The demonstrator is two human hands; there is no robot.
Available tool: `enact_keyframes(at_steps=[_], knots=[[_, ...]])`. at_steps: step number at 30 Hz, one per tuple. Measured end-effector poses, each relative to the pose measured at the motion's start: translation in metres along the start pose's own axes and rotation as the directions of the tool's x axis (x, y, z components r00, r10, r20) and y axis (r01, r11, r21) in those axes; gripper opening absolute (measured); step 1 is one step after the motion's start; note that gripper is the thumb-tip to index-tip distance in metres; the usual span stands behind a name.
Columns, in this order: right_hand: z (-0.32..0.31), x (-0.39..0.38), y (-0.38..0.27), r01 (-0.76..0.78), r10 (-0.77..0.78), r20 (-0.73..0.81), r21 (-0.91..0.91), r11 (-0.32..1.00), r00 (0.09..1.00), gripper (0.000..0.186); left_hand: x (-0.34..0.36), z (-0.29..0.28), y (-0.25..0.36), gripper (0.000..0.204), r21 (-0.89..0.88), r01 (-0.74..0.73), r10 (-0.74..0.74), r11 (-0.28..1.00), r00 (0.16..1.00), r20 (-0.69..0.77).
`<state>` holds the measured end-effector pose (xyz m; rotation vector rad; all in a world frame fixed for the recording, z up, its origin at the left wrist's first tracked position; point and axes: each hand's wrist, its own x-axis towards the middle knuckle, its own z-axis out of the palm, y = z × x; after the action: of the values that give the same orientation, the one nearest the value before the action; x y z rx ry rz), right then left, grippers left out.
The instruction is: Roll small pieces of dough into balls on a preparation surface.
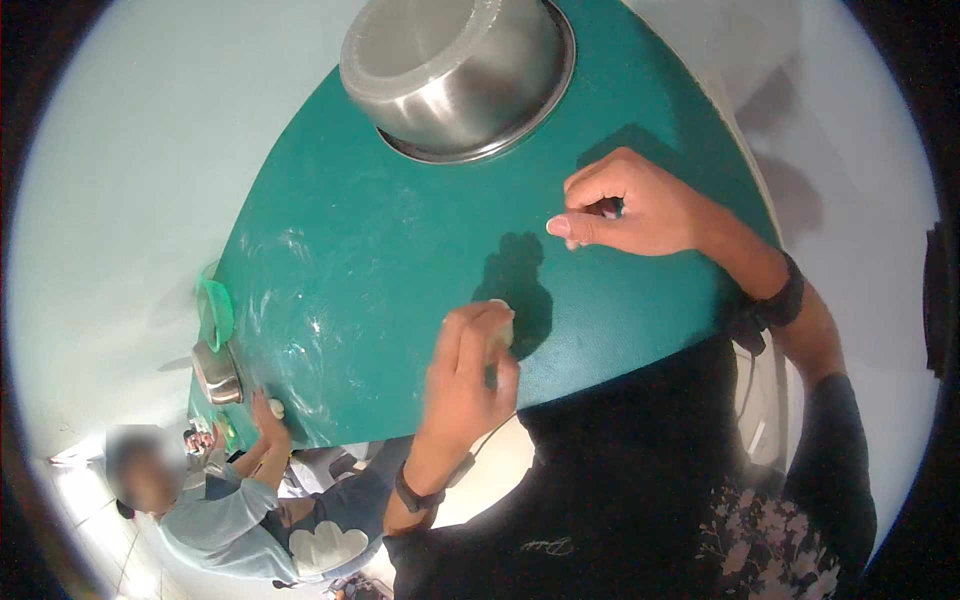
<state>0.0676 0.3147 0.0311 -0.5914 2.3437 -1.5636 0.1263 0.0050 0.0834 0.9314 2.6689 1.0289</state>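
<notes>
My left hand [468, 368] is low over the near part of the green tabletop [380, 240], its fingers closed around a small pale lump of dough [505, 325]. Only the edge of the lump shows past the fingertips. To the right and farther off, my right hand [635, 205] hovers above the table with curled fingers and the thumb pressed toward them. Whatever it may pinch is hidden. Beyond both hands, a large steel basin [500, 85] rests upside down on the table.
White floury smears [290, 310] mark the table's left part. At the left edge are a green plastic basket [214, 310] and a smaller steel bowl [217, 373]. A co-worker [225, 520] at the left has a hand [267, 420] by a small white lump [277, 407].
</notes>
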Motion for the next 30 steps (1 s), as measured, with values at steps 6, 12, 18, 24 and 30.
enact_keyframes(at_steps=[6,12,18,24,30], knots=[[0.014,-0.001,0.001,0.260,-0.223,-0.331,0.073,0.963,0.917,0.027,-0.001,0.015,-0.015,0.043,0.204,-0.043,0.041,0.978,0.999,0.015],[-0.005,-0.011,-0.005,0.013,-0.002,-0.228,0.049,0.999,0.974,0.030,0.018,0.029,-0.007,0.051,0.357,-0.098,0.101,0.929,0.995,0.010],[0.003,-0.005,0.003,0.259,-0.130,-0.492,0.203,0.944,0.861,0.017,0.013,0.021,-0.012,0.047,0.403,-0.009,0.008,0.915,1.000,0.005],[-0.010,-0.007,-0.019,-0.063,0.108,-0.143,0.286,0.956,0.984,0.015,0.022,0.012,-0.012,0.039,0.261,-0.027,0.026,0.965,1.000,0.009],[0.003,0.007,0.011,0.203,-0.116,-0.329,0.241,0.949,0.937,0.008,0.042,0.013,0.001,0.033,0.185,-0.124,0.111,0.975,0.991,0.077]])
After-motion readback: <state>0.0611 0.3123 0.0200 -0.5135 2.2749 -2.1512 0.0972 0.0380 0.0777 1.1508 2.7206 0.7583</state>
